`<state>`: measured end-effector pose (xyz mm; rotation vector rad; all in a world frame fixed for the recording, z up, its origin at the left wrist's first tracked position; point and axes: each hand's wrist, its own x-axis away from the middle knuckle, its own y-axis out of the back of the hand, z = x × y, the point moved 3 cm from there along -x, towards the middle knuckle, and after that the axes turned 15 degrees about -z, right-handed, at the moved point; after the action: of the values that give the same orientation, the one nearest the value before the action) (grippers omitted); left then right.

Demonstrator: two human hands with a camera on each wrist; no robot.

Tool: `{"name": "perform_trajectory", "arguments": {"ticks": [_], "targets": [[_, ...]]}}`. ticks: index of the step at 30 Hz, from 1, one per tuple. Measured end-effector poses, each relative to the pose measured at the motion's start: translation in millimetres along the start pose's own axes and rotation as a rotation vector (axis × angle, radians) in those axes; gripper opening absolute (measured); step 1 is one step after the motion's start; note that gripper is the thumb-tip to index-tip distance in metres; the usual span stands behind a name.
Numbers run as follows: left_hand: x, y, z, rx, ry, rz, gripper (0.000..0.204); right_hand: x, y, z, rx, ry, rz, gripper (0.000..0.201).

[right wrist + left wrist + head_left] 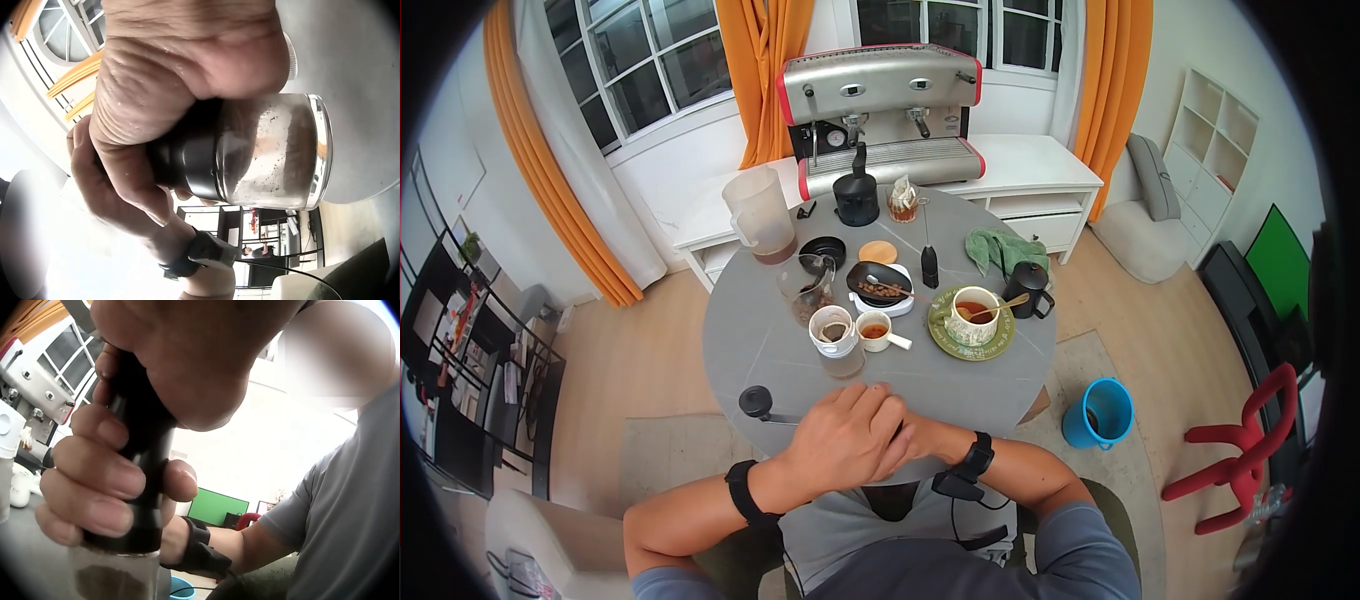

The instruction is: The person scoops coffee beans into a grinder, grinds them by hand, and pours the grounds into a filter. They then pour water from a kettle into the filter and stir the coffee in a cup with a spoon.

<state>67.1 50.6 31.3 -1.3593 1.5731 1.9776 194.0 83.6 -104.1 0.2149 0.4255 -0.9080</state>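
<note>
Both hands grip an upright manual coffee grinder with a black body (147, 440) and a clear glass jar (269, 150) holding brown grounds. My left hand (845, 430) wraps the upper end of the body. Lower down, curled fingers of my right hand (103, 475) hold it just above the jar. A crank with a black knob (755, 402) juts out to the left of the hands; its inner end is hidden under my left hand. In the head view the hands cover most of the grinder, at the near table edge.
On the round grey table (990, 390) stand a dripper (837, 335), a small handled cup (875, 333), a bean scoop (880, 285), a cup on a green saucer (975, 315), a glass server (800, 290) and a plastic pitcher (760, 215). An espresso machine (880, 110) stands behind.
</note>
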Motion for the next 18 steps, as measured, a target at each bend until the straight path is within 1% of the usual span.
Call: {"name": "perform_trajectory", "arguments": {"ticks": [4,6,7,9,10,11,12,13,14,15,16,17,18], "targets": [[-6.8,8.9,-2.0,0.013,0.028,0.021,0.035,-8.6,1.4,26.2,0.029,0.000,-0.006,0.039],[-4.1,7.0,-0.3,-0.051,0.088,0.147,0.039,-13.7,-2.0,37.0,-0.034,-0.063,-0.065,0.045],[-3.9,6.1,0.9,-0.051,0.087,0.146,0.039,-14.6,-5.1,32.5,-0.033,-0.062,-0.065,0.045],[-2.0,2.4,10.3,-0.263,0.230,0.159,0.035,-19.4,-11.2,21.8,0.058,-0.206,-0.285,0.049],[-2.2,-0.4,10.8,-0.262,0.228,0.159,0.035,-19.8,-15.6,26.8,0.118,-0.097,-0.442,0.048],[-2.2,-2.9,11.9,-0.318,0.248,0.162,0.037,-21.0,-20.6,23.1,0.118,-0.097,-0.444,0.048],[-2.2,-3.9,13.2,-0.375,0.268,0.164,0.038,-20.3,-22.2,16.5,0.194,-0.107,-0.522,0.049],[-2.0,-3.3,14.5,-0.374,0.267,0.165,0.038,-19.2,-20.4,10.2,0.270,-0.119,-0.600,0.050],[-2.0,-1.8,13.6,-0.296,0.164,0.151,0.038,-16.8,-13.2,2.3,0.270,-0.119,-0.601,0.050],[-1.6,0.8,13.1,-0.220,0.061,0.136,0.037,-14.7,-8.7,-8.6,0.028,-0.148,-0.361,0.052],[-0.4,4.5,17.2,-0.223,0.060,0.132,0.037,-13.5,-7.2,-15.5,-0.207,-0.171,-0.116,0.053],[2.8,6.6,14.0,-0.009,-0.086,0.183,0.035,-13.0,-5.0,-19.3,-0.208,-0.172,-0.116,0.053],[5.8,8.5,9.1,0.206,-0.234,0.234,0.034,-11.4,-10.2,-16.7,0.007,0.072,0.100,0.054]]}}
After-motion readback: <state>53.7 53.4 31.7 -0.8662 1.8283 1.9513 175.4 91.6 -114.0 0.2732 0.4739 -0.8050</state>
